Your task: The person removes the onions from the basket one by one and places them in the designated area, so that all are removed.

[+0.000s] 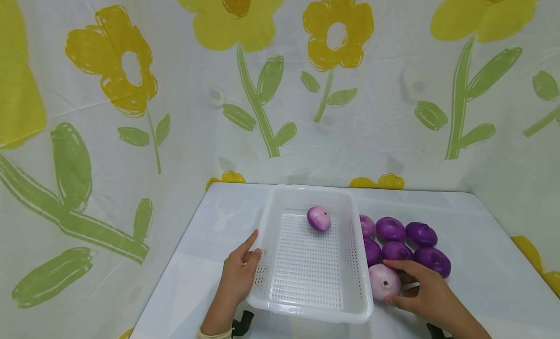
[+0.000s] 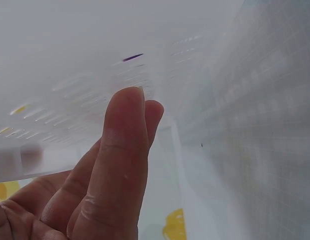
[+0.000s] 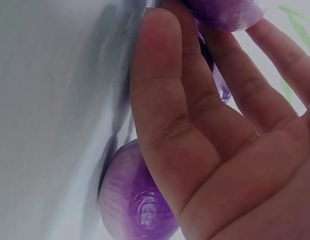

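Note:
A white perforated plastic basket (image 1: 306, 261) stands on the table, with one pink-purple onion (image 1: 319, 219) inside near its far end. My left hand (image 1: 238, 271) is at the basket's left side, thumb and forefinger extended against the rim. In the left wrist view the thumb (image 2: 125, 150) lies close to the basket's pale slotted wall (image 2: 59, 75). To the right of the basket, my right hand (image 1: 422, 288) holds a pale pink onion (image 1: 385, 282) between thumb and fingers. The right wrist view shows that palm, with purple onions (image 3: 139, 195) partly hidden around it.
Several glossy purple onions (image 1: 391, 229) sit close together just right of the basket, beyond my right hand. The white table (image 1: 463, 217) ends at a flower-printed curtain (image 1: 380, 134) behind and at both sides.

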{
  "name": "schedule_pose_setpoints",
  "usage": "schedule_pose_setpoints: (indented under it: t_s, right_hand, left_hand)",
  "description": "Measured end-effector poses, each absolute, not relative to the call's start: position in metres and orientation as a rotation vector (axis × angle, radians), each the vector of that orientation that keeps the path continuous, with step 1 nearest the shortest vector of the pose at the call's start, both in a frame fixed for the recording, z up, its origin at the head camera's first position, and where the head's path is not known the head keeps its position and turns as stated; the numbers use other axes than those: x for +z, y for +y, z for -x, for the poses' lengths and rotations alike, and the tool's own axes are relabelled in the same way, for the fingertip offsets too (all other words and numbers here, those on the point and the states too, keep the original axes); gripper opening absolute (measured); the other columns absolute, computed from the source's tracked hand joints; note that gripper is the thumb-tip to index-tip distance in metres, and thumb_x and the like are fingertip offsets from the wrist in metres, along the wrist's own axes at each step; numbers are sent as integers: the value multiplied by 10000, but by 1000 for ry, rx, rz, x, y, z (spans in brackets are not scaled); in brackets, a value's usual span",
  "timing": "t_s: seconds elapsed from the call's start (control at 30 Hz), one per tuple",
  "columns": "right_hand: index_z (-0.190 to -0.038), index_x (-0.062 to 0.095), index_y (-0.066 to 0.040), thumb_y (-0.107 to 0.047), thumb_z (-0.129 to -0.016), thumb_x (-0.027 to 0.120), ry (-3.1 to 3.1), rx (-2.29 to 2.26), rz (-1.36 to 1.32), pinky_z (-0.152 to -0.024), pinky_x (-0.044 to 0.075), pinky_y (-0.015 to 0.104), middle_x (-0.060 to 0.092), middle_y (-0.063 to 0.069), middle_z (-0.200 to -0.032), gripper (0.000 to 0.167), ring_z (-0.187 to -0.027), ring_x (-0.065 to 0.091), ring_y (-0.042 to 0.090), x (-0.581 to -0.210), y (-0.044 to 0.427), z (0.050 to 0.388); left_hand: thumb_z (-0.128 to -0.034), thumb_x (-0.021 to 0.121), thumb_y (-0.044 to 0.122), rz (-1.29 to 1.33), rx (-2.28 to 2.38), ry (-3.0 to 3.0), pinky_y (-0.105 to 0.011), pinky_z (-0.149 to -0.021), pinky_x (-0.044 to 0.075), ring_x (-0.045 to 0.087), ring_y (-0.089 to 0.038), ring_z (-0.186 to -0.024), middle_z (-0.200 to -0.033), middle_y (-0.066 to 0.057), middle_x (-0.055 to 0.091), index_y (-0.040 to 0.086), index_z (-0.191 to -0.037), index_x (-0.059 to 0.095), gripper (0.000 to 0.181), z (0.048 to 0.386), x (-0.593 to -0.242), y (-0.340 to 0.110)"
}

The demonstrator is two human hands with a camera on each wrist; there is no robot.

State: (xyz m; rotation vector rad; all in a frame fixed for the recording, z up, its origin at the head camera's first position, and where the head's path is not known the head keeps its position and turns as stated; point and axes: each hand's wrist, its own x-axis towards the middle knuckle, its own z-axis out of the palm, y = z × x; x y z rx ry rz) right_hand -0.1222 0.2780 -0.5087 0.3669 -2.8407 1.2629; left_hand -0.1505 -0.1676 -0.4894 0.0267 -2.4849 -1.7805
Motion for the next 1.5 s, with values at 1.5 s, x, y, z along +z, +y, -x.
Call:
schedule_pose_setpoints:
  t_s: [1.5]
  right_hand:
    - [-1556, 534, -247, -500, -791, 918, -2959, 1271, -410, -685, 598, 223, 635, 120, -1421, 892, -848, 726, 48, -502, 286, 119]
  left_hand:
    - [-1103, 553, 246, -4, -1796, -2472, -411, -691, 637, 756, -270, -943, -1224, -185, 734, 262, -1591, 503, 491, 151, -490, -169]
